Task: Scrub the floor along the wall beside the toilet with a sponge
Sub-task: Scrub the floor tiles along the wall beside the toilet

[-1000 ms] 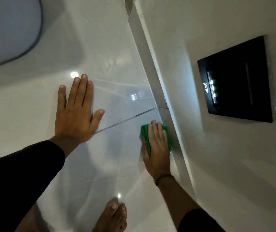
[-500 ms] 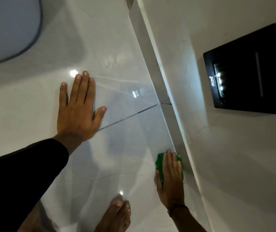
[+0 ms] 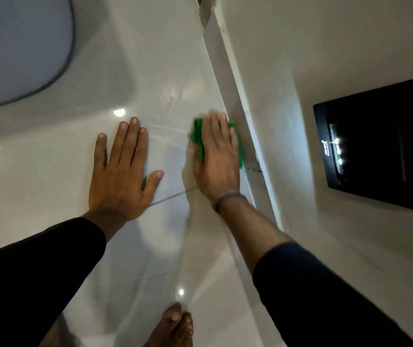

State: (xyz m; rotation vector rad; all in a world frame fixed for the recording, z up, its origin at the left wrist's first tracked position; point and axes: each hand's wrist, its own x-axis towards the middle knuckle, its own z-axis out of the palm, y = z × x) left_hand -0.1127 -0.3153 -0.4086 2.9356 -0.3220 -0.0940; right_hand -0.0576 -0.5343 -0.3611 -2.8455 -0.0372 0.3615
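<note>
A green sponge [image 3: 197, 139] lies flat on the glossy white floor tiles [image 3: 165, 83], pressed under my right hand [image 3: 219, 161] right against the grey skirting [image 3: 228, 78] at the foot of the wall. Only the sponge's left and right edges show around my fingers. My left hand [image 3: 121, 176] rests flat on the floor with fingers spread, a little to the left of the sponge and holding nothing. The toilet [image 3: 17, 48] fills the upper left corner.
A black panel with small lights [image 3: 380, 146] is set into the white wall on the right. A grout line [image 3: 172, 195] runs across the floor between my hands. My bare foot [image 3: 172, 326] stands on the tiles at the bottom.
My right hand slid the sponge back toward me along the skirting, then pushed it forward past the grout line. The left hand stayed planted on the floor.
</note>
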